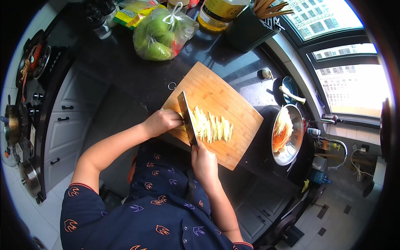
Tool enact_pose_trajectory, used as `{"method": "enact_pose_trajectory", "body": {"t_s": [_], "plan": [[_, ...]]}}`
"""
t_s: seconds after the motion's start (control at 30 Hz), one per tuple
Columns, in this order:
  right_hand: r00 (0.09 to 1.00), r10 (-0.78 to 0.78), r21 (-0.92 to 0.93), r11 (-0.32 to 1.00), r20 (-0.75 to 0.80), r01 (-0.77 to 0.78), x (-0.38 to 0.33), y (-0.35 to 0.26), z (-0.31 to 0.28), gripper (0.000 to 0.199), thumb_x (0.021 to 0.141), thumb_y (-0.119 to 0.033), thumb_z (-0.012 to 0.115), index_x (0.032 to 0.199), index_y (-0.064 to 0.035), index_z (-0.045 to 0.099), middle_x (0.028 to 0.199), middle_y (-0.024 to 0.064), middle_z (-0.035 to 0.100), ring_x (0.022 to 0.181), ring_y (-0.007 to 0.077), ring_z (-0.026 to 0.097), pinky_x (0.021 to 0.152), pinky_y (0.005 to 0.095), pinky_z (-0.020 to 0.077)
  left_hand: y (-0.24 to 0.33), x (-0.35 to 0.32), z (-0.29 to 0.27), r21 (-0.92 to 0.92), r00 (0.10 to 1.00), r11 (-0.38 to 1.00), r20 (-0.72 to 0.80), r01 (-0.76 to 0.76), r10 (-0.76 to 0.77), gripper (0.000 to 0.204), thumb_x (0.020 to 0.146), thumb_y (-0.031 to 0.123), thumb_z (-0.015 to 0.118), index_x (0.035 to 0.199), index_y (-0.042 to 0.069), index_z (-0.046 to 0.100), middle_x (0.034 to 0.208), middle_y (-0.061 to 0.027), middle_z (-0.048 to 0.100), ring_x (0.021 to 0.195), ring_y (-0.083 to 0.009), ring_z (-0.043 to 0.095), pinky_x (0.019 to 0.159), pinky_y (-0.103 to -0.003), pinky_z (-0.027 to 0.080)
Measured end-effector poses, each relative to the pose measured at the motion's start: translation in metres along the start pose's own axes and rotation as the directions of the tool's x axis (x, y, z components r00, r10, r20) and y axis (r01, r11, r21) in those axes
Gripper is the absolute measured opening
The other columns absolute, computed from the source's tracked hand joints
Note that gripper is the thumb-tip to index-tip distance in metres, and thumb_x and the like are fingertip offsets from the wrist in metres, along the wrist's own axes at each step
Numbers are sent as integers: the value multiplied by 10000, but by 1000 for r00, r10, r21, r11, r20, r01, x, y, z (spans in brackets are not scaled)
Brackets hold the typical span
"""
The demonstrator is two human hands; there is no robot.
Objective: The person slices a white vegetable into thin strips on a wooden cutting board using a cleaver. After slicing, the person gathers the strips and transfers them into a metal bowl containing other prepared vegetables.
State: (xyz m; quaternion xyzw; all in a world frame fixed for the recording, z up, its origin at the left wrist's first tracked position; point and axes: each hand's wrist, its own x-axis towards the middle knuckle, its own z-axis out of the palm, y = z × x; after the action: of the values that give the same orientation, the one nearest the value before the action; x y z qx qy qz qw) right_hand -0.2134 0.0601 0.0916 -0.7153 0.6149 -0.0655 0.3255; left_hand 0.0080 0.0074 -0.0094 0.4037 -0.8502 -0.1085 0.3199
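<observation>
My right hand (204, 161) grips the handle of a kitchen knife (188, 118), whose broad dark blade stands on edge across a wooden cutting board (243, 118). Just left of the blade, my left hand (164, 121) has its fingers curled together over a pale yellow vegetable, mostly hidden beneath them. Its kind is hard to make out. On the knife's right side lie cut pale yellow vegetable strips (214, 127), bunched near the blade and more spread out farther right.
A metal bowl (295, 139) of orange and pale shreds stands right of the board. Behind are a tied clear bag of green produce (158, 35), a yellow-labelled jar (218, 14) and a dark chopstick holder (253, 31). A garlic bulb (266, 73) lies near the window.
</observation>
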Motion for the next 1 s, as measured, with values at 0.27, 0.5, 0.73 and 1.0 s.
{"method": "enact_pose_trajectory", "body": {"t_s": [0.27,0.5,0.73,1.0], "plan": [[999,0,9,1000,-36,1,18,1,12,181,996,-176,586,1085,-25,636,735,305,650,723,503,658,666,573,539,2,3,-3,2,1000,1000,29,9,-9,87,802,61,667,862,97,718,854,-29,694,804,-217,699,688,-327,596],[1000,-21,9,1000,-5,21,3,-3,-6,198,1001,-186,577,1119,-40,639,723,296,653,714,495,667,670,584,537,0,-1,-1,14,1000,1000,17,-7,6,98,794,63,660,863,105,715,866,-16,687,829,-203,700,707,-323,595],[999,22,-22,999,-23,-23,12,4,18,159,991,-148,590,1059,-11,637,748,319,644,735,511,649,657,575,535,3,6,-4,19,1000,1000,19,6,-7,123,797,71,664,887,114,736,874,-16,697,808,-208,699,685,-325,594],[999,-14,27,1000,-38,15,7,-1,0,149,1002,-186,577,1014,-47,628,724,294,654,724,498,665,669,575,542,-1,0,-1,15,1000,1000,21,-4,4,117,799,74,661,879,117,734,867,-13,693,815,-207,697,682,-323,592]]}}
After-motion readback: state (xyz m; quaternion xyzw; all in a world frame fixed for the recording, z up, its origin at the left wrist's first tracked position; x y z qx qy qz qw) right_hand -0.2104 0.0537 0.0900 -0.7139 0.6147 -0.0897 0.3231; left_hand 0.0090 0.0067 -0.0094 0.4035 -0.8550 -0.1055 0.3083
